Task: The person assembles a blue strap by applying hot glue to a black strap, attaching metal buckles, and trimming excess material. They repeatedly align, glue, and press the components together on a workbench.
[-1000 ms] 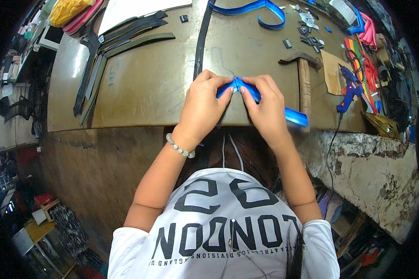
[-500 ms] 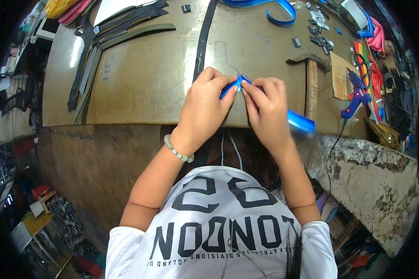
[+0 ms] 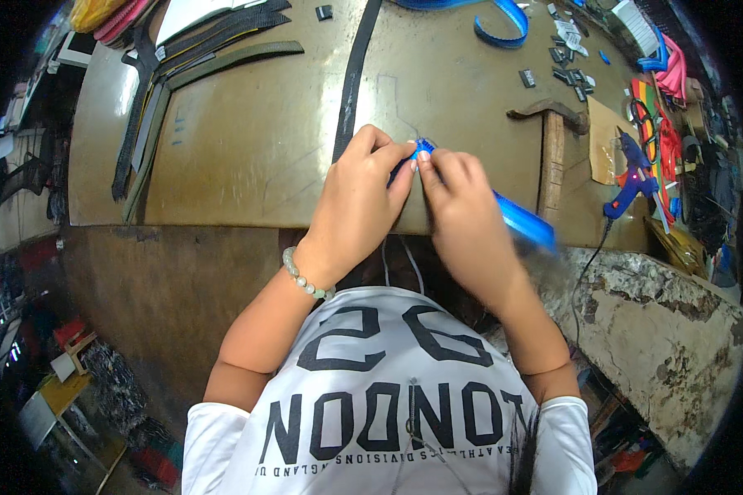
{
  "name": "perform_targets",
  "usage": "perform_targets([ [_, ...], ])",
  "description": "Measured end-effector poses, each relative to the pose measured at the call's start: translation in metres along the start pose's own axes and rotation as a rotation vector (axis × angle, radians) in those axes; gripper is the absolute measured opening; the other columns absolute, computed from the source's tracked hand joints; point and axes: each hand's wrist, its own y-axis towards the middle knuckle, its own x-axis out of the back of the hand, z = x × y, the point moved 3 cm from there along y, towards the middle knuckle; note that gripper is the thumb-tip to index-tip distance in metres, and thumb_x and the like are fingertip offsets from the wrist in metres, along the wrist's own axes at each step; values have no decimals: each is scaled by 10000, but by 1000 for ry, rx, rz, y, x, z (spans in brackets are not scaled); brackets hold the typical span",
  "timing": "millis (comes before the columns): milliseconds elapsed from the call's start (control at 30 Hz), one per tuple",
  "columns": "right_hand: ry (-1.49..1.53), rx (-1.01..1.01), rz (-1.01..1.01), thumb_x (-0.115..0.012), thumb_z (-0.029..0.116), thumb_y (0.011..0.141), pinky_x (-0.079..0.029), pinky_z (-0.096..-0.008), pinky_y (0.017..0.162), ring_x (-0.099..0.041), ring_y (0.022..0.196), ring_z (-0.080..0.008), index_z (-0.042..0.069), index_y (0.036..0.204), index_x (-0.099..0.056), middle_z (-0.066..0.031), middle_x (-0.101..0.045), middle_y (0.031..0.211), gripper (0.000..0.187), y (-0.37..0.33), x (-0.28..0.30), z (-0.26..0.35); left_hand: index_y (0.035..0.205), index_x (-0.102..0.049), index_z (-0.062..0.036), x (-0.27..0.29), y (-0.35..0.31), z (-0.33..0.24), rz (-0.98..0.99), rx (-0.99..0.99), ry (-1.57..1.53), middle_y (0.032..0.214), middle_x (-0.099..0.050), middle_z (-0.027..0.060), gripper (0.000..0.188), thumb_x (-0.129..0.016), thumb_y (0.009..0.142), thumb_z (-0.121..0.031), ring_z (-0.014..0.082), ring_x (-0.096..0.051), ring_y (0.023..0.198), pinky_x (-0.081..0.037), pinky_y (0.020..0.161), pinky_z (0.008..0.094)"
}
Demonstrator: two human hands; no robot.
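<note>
Both ends of the grip meet on a shiny blue strap [image 3: 522, 221] just above the table's near edge. My left hand [image 3: 351, 202] is closed, pinching it between thumb and forefinger. Close against those fingertips, my right hand [image 3: 470, 210] also pinches the strap, its fingers curled and slightly blurred. A bunched or folded bit of blue shows between the two sets of fingertips. Past my right hand the strap's tail slants down over the table edge, its end smeared by motion. Exactly what the fingertips work on is mostly hidden.
A hammer [image 3: 551, 157] with a wooden handle lies right of my hands, beside a blue glue gun [image 3: 634, 177] with a cord. Small black pieces [image 3: 571, 78] are scattered beyond. A blue strap coil [image 3: 504, 33] lies far back; dark straps [image 3: 153, 103] lie left.
My right hand has turned and shifted slightly left and nearer to me, while the strap's tail has swung a little. Both hands keep their pinch on the blue strap.
</note>
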Motion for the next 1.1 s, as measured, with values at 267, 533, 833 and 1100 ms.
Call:
perform_targets([
  [267, 277, -38, -133, -502, -72, 829, -458, -418, 1023, -567, 1165, -387, -87, 1238, -600, -247, -596, 1263, 421, -19, 5, -15, 1030, -727, 14, -2, -2, 3, -18, 5, -16, 868, -612, 147, 208, -730, 840, -70, 278, -615, 760, -501, 698, 353],
  [533, 261, -76, -155, -540, -77, 788, -509, -411, 953, -630, 1061, -418, -71, 1165, -624, -245, -663, 1137, 386, -12, 13, -6, 1045, -727, 12, 2, 0, 1, 31, -5, -3, 876, -619, 155, 213, -720, 847, -64, 295, -614, 777, -500, 735, 365],
  [833, 569, -268, -382, -636, 35, 946, -586, -351, 763, -731, 902, -263, -63, 985, -574, -234, -705, 1046, 121, -21, -1, -17, 1058, -719, 12, 1, -1, 2, 46, 30, -21, 878, -609, 151, 218, -712, 851, -56, 296, -615, 776, -500, 728, 367],
  [1100, 389, -182, -278, -538, 116, 1000, -568, -393, 778, -695, 940, -368, -23, 1002, -602, -212, -685, 1104, 153, -22, 0, -7, 1055, -704, 15, 3, 0, -2, 54, 14, -10, 896, -607, 157, 209, -679, 849, -7, 308, -620, 788, -507, 727, 373],
])
